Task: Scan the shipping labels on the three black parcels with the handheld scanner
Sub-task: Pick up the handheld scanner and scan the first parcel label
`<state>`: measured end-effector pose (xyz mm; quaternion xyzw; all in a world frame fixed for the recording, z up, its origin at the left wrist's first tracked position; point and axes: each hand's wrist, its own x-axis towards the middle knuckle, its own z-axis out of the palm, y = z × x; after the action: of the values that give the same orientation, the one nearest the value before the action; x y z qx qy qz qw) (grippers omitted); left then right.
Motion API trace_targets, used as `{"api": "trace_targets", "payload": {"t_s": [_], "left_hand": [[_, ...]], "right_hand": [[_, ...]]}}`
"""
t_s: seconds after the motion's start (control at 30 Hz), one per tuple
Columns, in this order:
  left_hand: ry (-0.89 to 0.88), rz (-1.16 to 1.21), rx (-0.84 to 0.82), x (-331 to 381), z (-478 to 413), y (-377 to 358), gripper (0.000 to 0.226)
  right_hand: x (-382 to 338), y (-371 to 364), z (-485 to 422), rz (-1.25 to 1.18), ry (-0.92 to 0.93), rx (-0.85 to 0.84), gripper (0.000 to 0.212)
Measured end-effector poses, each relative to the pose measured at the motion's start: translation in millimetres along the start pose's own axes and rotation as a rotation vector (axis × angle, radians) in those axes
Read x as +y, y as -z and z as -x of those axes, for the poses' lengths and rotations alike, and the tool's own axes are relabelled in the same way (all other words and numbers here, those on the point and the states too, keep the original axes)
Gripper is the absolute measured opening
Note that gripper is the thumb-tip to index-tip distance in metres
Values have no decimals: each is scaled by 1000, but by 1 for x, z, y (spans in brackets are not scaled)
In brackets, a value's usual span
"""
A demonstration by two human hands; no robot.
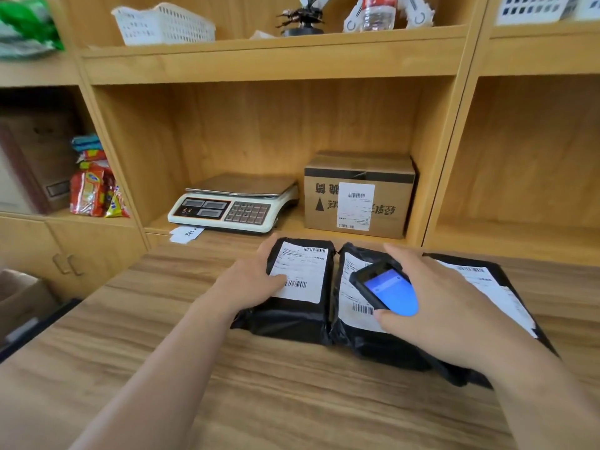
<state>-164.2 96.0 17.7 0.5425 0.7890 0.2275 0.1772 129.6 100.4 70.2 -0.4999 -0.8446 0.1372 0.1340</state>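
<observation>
Three black parcels with white shipping labels lie side by side on the wooden table (227, 384). My left hand (250, 280) grips the left edge of the left parcel (292, 316), thumb resting on its label near the barcode. My right hand (435, 306) holds the handheld scanner (386, 287), a black device with a lit blue screen, just above the middle parcel (354, 339) and its label. The right parcel (506, 287) lies flat beyond my right hand, partly hidden by my wrist.
Behind the table stands a wooden shelf unit. On its lower shelf sit a white weighing scale (233, 206) and a labelled cardboard box (358, 194). Snack packets (94, 193) fill the left compartment. A white basket (165, 24) and a bottle (378, 11) sit above.
</observation>
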Motion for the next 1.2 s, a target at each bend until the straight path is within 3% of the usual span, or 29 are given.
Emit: {"api": "trace_targets", "payload": {"t_s": [0.1, 0.23, 0.37, 0.47, 0.93, 1.2], "left_hand": [[20, 64, -10, -1, -8, -1, 95], [59, 160, -9, -4, -15, 3, 78], [216, 564, -96, -14, -18, -2, 48], [282, 711, -135, -16, -19, -8, 46], [188, 642, 60, -23, -33, -21, 20], [118, 454, 170, -25, -41, -21, 22]], "right_hand": [[1, 0, -2, 6, -3, 4, 96], [3, -1, -2, 14, 6, -8, 96], [1, -3, -3, 24, 9, -10, 96], [-1, -4, -2, 25, 25, -19, 95], [-2, -5, -1, -4, 89, 0, 101], [-4, -4, 1, 4, 79, -13, 101]]}}
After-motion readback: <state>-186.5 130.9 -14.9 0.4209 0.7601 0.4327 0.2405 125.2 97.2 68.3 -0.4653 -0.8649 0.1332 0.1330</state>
